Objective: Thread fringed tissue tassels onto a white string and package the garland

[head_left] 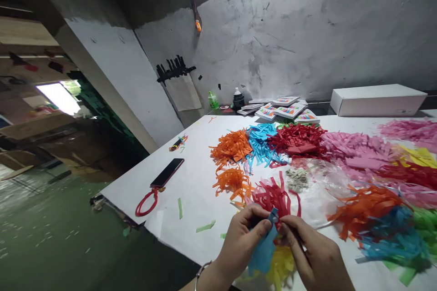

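My left hand (241, 236) pinches a folded piece of blue tissue paper (262, 254) between thumb and fingers, its top end poking up above the thumb. My right hand (309, 248) is closed in a pinch close beside it; what sits between those fingertips is too small to make out. Just beyond both hands lies a bunch of red tissue fringe (273, 198). Yellow tissue fringe (282, 267) shows below and between the hands, partly hidden by them.
Fringe piles line the white table: orange (232, 145), blue (261, 138), dark red (297, 138) and pink (355, 145). A clear plastic bag (317, 186) lies mid-table. At left is a phone (167, 173) with a red strap. A white box (377, 100) and printed packs (285, 109) stand along the wall.
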A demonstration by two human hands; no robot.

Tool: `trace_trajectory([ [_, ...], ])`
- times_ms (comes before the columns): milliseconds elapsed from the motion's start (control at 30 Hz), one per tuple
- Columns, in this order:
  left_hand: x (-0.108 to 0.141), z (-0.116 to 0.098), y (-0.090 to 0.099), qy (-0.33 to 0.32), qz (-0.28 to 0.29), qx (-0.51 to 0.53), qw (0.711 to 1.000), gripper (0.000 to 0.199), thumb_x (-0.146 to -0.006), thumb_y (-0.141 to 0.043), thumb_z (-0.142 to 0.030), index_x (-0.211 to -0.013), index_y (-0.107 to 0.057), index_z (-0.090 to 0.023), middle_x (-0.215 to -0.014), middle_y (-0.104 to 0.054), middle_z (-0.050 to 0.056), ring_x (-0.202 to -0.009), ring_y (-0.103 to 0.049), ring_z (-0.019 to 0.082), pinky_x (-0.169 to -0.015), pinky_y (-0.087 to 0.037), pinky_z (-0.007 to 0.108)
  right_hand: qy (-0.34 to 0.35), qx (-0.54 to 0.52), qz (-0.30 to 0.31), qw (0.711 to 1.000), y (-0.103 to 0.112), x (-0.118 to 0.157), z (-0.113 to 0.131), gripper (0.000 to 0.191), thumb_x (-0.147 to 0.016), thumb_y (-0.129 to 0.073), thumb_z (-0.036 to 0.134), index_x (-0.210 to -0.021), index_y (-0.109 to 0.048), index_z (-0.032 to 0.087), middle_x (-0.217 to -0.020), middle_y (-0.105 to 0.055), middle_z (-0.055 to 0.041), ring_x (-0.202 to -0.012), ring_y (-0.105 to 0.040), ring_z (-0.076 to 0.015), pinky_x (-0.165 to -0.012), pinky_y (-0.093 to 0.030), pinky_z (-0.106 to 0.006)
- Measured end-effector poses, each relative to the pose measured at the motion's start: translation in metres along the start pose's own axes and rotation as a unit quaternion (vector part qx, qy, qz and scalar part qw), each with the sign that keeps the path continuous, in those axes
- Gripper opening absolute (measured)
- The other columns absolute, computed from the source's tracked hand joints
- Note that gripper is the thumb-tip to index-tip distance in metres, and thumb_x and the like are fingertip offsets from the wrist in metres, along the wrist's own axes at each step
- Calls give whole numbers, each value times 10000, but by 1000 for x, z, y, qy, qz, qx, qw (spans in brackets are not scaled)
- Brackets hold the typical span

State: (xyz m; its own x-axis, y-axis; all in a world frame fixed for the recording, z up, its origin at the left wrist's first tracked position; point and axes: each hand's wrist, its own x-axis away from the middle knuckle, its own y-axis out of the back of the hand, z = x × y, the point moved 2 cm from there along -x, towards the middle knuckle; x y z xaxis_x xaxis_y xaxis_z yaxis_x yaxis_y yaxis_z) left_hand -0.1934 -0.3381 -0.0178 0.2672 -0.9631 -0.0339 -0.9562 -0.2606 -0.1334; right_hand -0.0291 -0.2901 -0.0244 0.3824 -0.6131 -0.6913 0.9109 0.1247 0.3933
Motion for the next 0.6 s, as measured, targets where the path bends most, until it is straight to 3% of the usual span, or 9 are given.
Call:
trace_trajectory([
  [100, -1, -2, 0, -29, -34, -41, 998, 268, -763, -820, -404, -826, -707, -170, -804, -663, 19, -742, -574, 139, -693, -449, 230, 7, 9, -5, 1000, 1, 0, 4, 174, -1020, -449, 269, -1097, -600, 228, -726, -709, 24, -537, -680, -111, -537, -514, -169],
  [300, -2, -6, -2, -92, -66, -66, 991, 216, -768, -814, -348, -775, -683, -177, -838, -674, 43, -814, -612, 184, -757, -482, 269, -4, 7, 4, 1000, 1, -4, 11, 178, -1021, -439, 282, -1044, -609, 235, -696, -695, 27, -524, -674, -116, -521, -487, -180],
  [600, 1, -4, -3, -64, -80, -56, 993, 230, -777, -812, -376, -783, -693, -178, -826, -678, 32, -804, -610, 172, -750, -479, 256, -73, -34, 32, 996, -4, 0, 8, 213, -1014, -429, 317, -967, -621, 239, -669, -658, 29, -539, -655, -122, -483, -455, -188],
])
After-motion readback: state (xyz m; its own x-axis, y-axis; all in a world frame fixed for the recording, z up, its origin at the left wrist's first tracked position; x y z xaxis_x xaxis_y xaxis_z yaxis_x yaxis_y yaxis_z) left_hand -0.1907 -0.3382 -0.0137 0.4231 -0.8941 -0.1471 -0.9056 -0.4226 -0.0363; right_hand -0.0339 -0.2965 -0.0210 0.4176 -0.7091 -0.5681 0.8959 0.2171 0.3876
